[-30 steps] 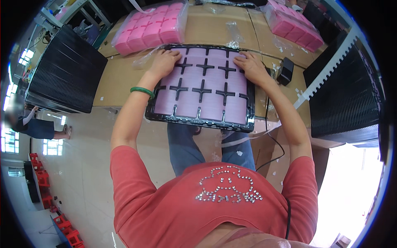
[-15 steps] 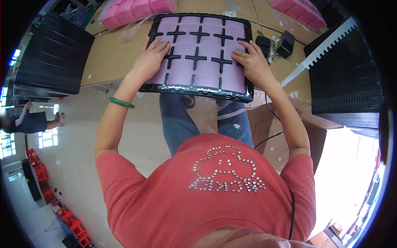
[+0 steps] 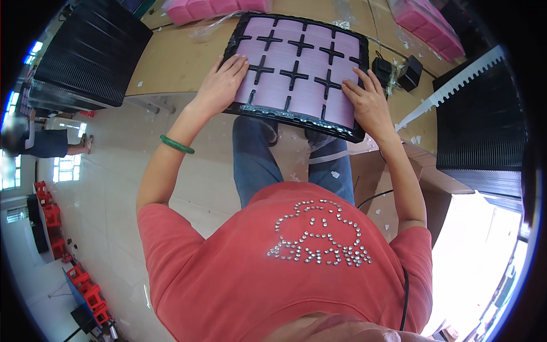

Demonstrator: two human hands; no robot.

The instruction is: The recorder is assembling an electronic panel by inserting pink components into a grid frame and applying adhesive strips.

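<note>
A black plastic tray [image 3: 357, 134] lies at the table's near edge, its front side overhanging my knees. Lavender-pink sheets [image 3: 310, 61] fill it, and black cross-shaped dividers [image 3: 294, 75] stand up between them. My left hand [image 3: 223, 85] rests on the tray's left side, fingers stretched over the rim and onto the sheets. On the right side, my right hand [image 3: 367, 102] lies with its fingers extended over the other rim, tips on the sheets. Both thumbs are hard to make out. A green bangle [image 3: 177, 145] circles my left wrist.
Tall stacks of black trays stand left [image 3: 85, 51] and right [image 3: 481, 114]. A white toothed strip [image 3: 456, 85] leans across the right stack. Pink blocks [image 3: 213, 7] and wrapped pink blocks [image 3: 427, 28] sit at the back. Black adapters [image 3: 409, 73] lie right of the tray.
The whole view has shifted and turned slightly, so tray, table and hands appear further right. Both hands remain on the tray's sides.
</note>
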